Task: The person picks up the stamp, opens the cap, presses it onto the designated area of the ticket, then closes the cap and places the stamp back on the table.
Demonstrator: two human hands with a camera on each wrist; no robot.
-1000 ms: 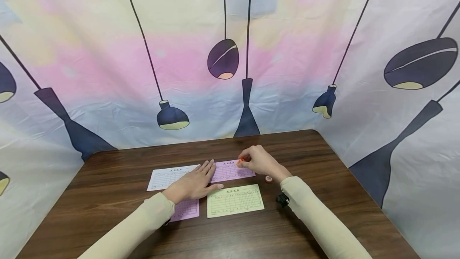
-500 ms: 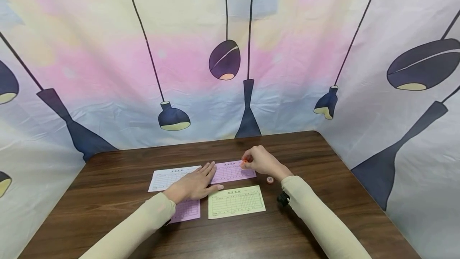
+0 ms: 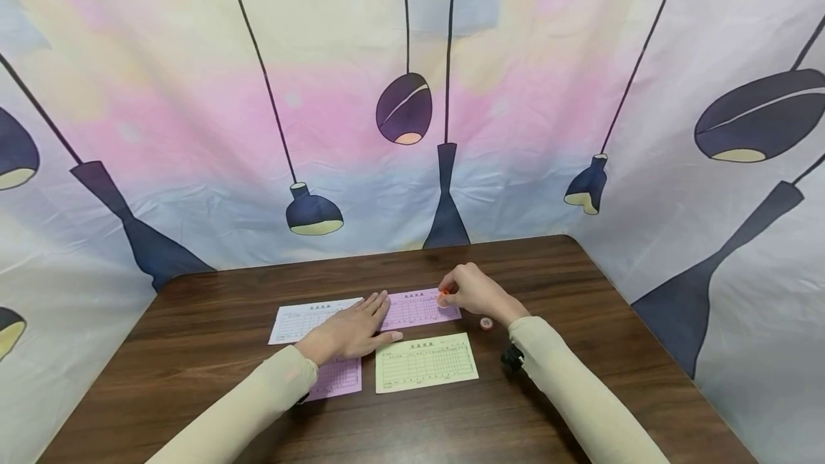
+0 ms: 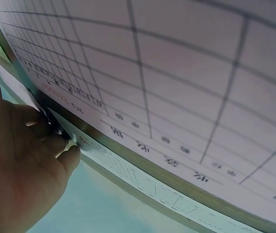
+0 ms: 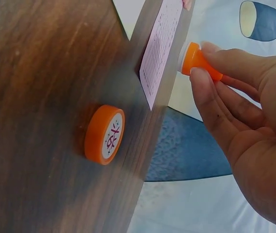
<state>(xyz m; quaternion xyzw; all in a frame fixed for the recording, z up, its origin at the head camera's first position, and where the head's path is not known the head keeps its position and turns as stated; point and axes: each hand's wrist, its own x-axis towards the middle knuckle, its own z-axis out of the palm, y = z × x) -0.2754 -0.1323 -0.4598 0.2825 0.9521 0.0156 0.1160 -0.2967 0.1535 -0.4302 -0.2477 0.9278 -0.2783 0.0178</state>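
right hand [image 3: 477, 290] pinched orange stamp [image 3: 443, 299] over upper pink slip [image 3: 412, 311], just right of lower centre. left hand [image 3: 348, 333], fingers straight, lay at lower centre. orange cap [image 3: 486, 324] sat on surface [image 3: 567, 378], lower right.

I've got a brown table [image 3: 415, 428], rounded far corners. Far side: wrinkled cloth [image 3: 515, 113], pink over blue, greyer at right. Dark lamps [image 3: 314, 213] printed on it, left through right.
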